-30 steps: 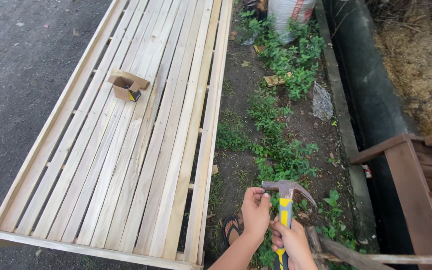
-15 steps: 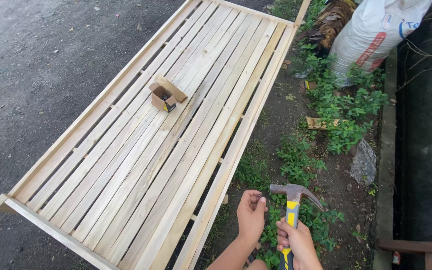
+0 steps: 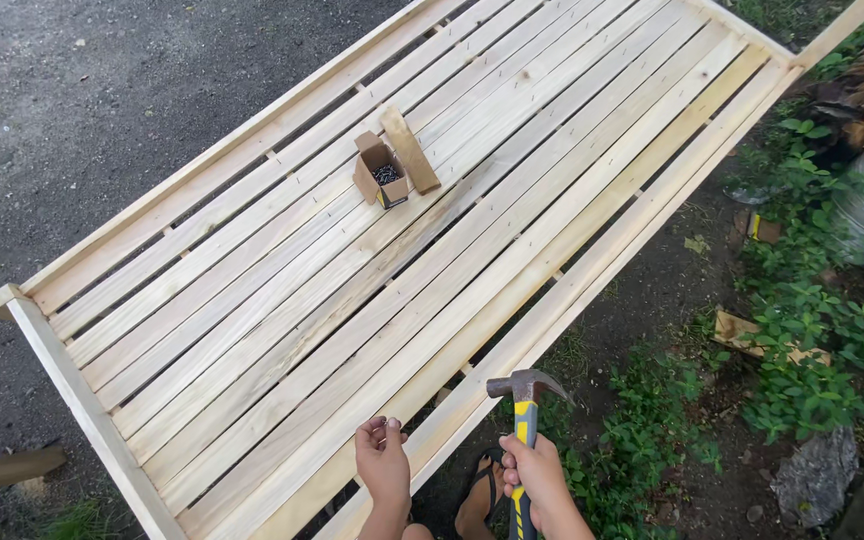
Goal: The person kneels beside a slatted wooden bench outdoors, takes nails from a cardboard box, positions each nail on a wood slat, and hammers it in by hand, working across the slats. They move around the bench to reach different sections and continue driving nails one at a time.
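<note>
Bare ground is seen open beyond the slatted frame, whose long edge runs just ahead of both hands. Since half a second ago, the hammer is held upright, clamped in the right hand; the left hand is pinched shut beside it, its contents unclear.

One slatted wooden frame lies across the ground. On its slats, toward the far edge, sits one open cardboard box holding many small dark nails, too many to count. One claw hammer shows beyond the near edge. Two hands appear: left hand, right hand. One sandalled foot shows.
</note>
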Tool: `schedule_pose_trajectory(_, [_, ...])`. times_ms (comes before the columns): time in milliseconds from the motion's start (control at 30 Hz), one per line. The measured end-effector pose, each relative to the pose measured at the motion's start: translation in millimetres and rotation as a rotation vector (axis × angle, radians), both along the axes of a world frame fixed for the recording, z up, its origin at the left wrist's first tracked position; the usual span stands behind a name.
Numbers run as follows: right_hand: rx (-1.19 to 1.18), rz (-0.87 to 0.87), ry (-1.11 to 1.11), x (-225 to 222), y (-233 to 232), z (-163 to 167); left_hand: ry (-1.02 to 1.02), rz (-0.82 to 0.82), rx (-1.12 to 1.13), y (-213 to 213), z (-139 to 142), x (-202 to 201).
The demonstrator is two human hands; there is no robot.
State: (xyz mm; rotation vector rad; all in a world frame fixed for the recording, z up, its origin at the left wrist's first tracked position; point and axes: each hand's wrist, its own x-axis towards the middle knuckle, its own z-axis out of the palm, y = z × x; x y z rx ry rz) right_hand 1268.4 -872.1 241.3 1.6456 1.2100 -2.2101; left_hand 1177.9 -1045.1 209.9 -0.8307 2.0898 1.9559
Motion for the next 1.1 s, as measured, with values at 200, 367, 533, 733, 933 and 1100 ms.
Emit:
schedule_pose_trajectory(200, [0.057, 0.225, -0.161, -89.4, 19.7, -63.9, -0.073, 0.108, -0.119, 35.6, -51.5, -55.7])
schedule_pose_trajectory(367, [0.183, 0.299, -0.155, -134.7, 23.9, -127.8, 0.097, -0.019, -0.288, 60.0, -116.5, -116.9])
schedule_pose_trajectory(533, [0.267, 0.309, -0.106, -136.1, 33.8, -191.6, 0.216, -0.284, -0.325, 84.6, -187.6, -152.5])
schedule_pose_trajectory(733, [0.536, 0.39, -0.062, -99.9, 25.7, -268.9, 0.613, -0.417, -0.45, 94.6, -267.2, -145.0])
schedule_pose_trajectory(933, [0.969, 0.683, -0.17, -84.0, 0.5, -306.4, 0.683, -0.443, -0.468, 79.5, -310.8, -138.5])
schedule_pose_trajectory(1100, [0.96, 0.608, -0.06, -84.4, -1.9, -302.4, 0.675, -0.467, -0.546, 79.6, -320.4, -136.7])
